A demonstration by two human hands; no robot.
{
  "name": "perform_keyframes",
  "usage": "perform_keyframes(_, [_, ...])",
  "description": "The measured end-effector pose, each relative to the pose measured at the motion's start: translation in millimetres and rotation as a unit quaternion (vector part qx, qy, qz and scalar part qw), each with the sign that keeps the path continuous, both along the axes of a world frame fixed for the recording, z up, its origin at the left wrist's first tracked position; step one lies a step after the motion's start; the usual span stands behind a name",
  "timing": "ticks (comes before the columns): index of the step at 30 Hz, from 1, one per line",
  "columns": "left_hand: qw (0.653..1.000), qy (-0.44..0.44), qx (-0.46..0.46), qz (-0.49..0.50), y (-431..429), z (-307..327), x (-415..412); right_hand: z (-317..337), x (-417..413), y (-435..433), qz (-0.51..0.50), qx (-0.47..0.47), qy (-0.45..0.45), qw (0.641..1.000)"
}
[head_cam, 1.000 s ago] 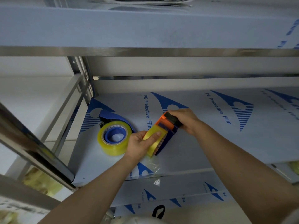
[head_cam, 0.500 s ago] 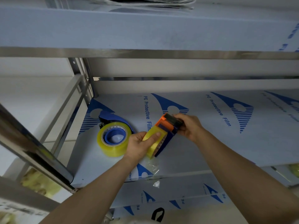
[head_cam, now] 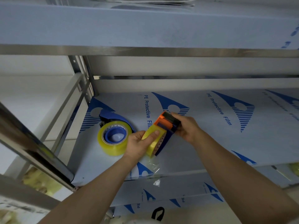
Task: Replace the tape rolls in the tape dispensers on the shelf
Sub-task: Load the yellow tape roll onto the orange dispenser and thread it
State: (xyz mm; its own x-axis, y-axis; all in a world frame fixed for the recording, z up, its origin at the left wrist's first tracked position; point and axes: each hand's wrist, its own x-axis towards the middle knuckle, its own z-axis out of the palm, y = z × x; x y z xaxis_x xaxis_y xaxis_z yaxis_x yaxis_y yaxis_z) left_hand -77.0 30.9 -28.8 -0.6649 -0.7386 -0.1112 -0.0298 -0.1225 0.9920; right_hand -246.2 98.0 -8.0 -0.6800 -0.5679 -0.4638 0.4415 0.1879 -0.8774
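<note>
On the middle shelf point(head_cam: 210, 143) I hold a blue and orange tape dispenser point(head_cam: 166, 125) tilted on its edge. My right hand point(head_cam: 186, 126) grips its orange and black head end from the right. My left hand point(head_cam: 139, 143) presses a yellow tape roll point(head_cam: 153, 141) against the dispenser's side, thumb on the roll's face. To the left lies a second blue dispenser point(head_cam: 113, 118) on its side, with a full yellow tape roll point(head_cam: 113, 138) seated on its blue hub.
A scrap of clear film point(head_cam: 153, 164) lies near the shelf's front edge. The upper shelf point(head_cam: 145, 29) overhangs closely. A steel post point(head_cam: 32, 143) runs diagonally at the left. Lower shelves, covered in blue-printed protective film, sit below.
My right hand shifted slightly lower along the dispenser's head end. The left hand and the tape roll have stayed in place.
</note>
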Motion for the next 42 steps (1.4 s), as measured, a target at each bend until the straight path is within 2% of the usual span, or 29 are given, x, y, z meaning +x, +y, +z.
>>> perform_keyframes(5, [1.0, -0.009, -0.003, 0.0, -0.4, 0.3, -1.6, 1.7, 6.1, -2.4, -0.021, -0.029, -0.035, 0.999])
perform_keyframes(7, [0.999, -0.015, 0.019, 0.021, -0.4, 6.4, -5.5, 5.0, 9.2, -3.6, -0.038, -0.048, -0.057, 0.996])
perform_keyframes(8, [0.998, -0.016, 0.043, 0.046, -2.5, 11.4, -8.6, 7.6, 9.6, -3.6, -0.058, -0.045, -0.034, 0.997])
perform_keyframes(10, [0.991, -0.01, 0.102, 0.085, -11.0, 24.6, -18.2, 13.5, 10.0, -0.8, -0.106, -0.001, 0.118, 0.987])
perform_keyframes(12, [0.984, 0.004, 0.15, 0.099, -18.6, 39.7, -28.1, 21.1, 19.1, 3.6, -0.103, 0.006, 0.262, 0.96])
perform_keyframes(15, [0.977, 0.02, 0.186, 0.102, -24.2, 52.6, -39.6, 25.5, 40.0, 4.5, 0.067, -0.034, 0.31, 0.948])
perform_keyframes(17, [0.967, 0.051, 0.233, 0.089, -24.0, 59.1, -43.7, 25.5, 46.9, 0.5, 0.166, -0.003, 0.382, 0.909])
perform_keyframes(19, [0.951, 0.077, 0.292, 0.063, -26.4, 62.3, -46.1, 26.9, 48.0, -2.9, 0.178, 0.028, 0.485, 0.856])
perform_keyframes(21, [0.947, 0.092, 0.305, 0.039, -27.7, 64.7, -44.3, 26.5, 46.3, -4.2, 0.186, 0.042, 0.548, 0.814])
perform_keyframes(23, [0.968, 0.047, 0.242, 0.047, -34.2, 64.5, -42.8, 28.4, 44.6, -6.6, 0.204, 0.067, 0.553, 0.805])
perform_keyframes(24, [0.984, -0.019, 0.17, 0.054, -37.7, 65.5, -40.4, 29.4, 43.7, -8.6, 0.21, 0.079, 0.554, 0.802])
perform_keyframes(26, [0.989, -0.132, 0.035, 0.063, -44.8, 62.7, -33.5, 31.9, 42.6, -13.6, 0.221, 0.106, 0.574, 0.781])
perform_keyframes(28, [0.983, -0.142, -0.047, 0.11, -51.7, 55.7, -26.4, 32.8, 41.0, -20.8, 0.224, 0.136, 0.601, 0.755])
perform_keyframes(31, [0.974, -0.078, -0.093, 0.193, -55.7, 47.9, -11.2, 27.0, 37.8, -33.0, 0.241, 0.189, 0.631, 0.713])
perform_keyframes(33, [0.965, -0.084, -0.131, 0.211, -59.3, 44.4, -0.5, 20.7, 38.5, -38.6, 0.261, 0.225, 0.645, 0.682])
perform_keyframes(37, [0.948, -0.147, -0.211, 0.189, -60.9, 37.9, 20.0, 9.5, 45.1, -44.6, 0.292, 0.25, 0.647, 0.659])
perform_keyframes(42, [0.902, -0.302, -0.285, 0.116, -56.4, 32.2, 39.8, -5.9, 52.0, -51.6, 0.318, 0.276, 0.644, 0.638])
